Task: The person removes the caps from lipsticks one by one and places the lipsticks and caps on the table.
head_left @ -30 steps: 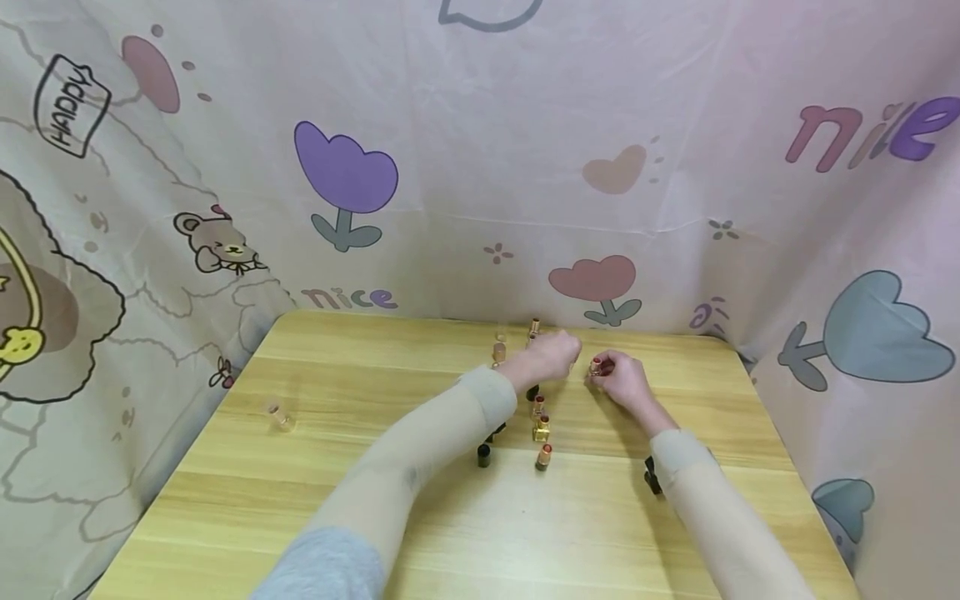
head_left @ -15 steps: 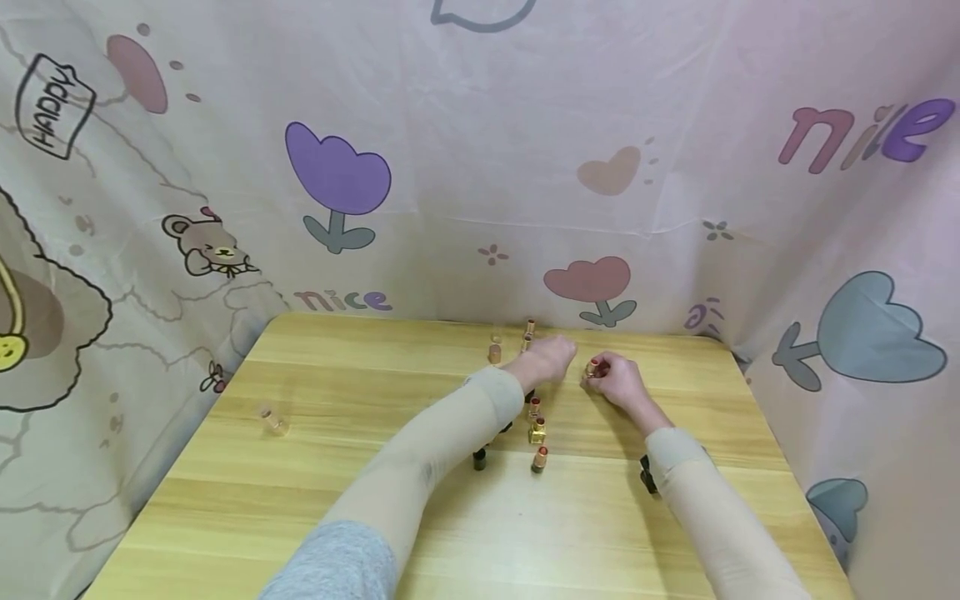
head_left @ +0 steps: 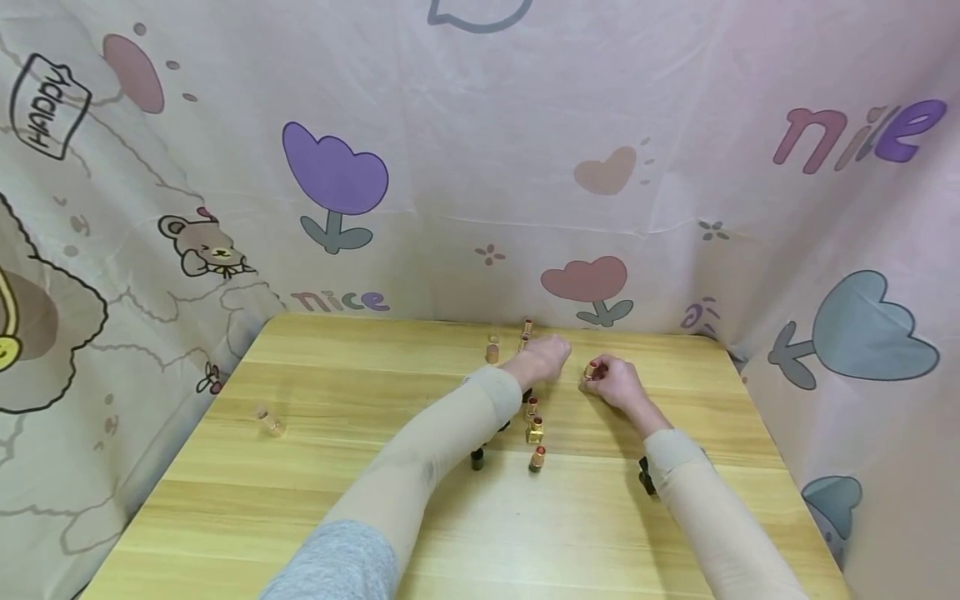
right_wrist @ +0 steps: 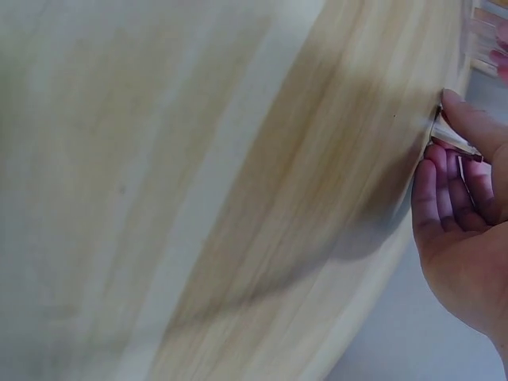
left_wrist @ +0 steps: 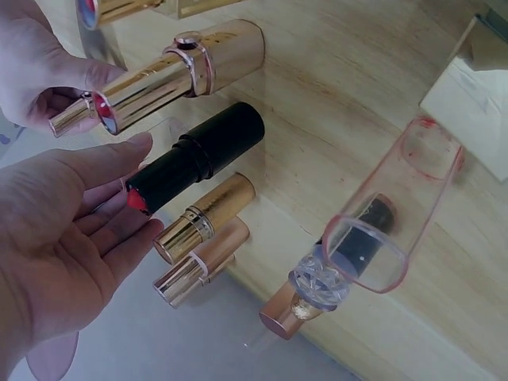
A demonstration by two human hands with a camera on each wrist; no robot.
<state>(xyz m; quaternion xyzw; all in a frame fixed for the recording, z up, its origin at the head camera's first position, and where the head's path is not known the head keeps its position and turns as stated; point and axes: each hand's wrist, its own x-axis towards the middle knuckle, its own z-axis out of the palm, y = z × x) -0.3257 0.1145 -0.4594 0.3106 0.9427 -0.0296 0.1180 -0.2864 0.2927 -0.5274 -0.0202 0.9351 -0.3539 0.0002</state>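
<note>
My right hand [head_left: 618, 385] pinches a gold lipstick with a red tip [head_left: 590, 371] upright at the table, right of a row of uncapped lipsticks. In the right wrist view thumb and fingers close round its base [right_wrist: 452, 143]. Over the row is my left hand [head_left: 546, 358]; a faint see-through piece, apparently a clear cap [right_wrist: 481, 38], sits between its thumb and fingers, mostly hidden. Close to those fingers stand a black lipstick [left_wrist: 218, 147], a large gold lipstick [left_wrist: 230, 59] and slimmer gold ones [left_wrist: 210, 210].
Left of the row stand caps, including a clear cap [head_left: 492, 352] and a black cap [head_left: 477, 459]. A clear-topped tube [head_left: 272, 422] is alone at left. Near my right forearm lies a black object [head_left: 647, 477]. A printed curtain [head_left: 450, 167] borders the wooden table [head_left: 337, 358].
The head view has shifted slightly, moving everything a little left in the picture. Both hands keep nearly the same places, and the right hand still holds the lipstick.
</note>
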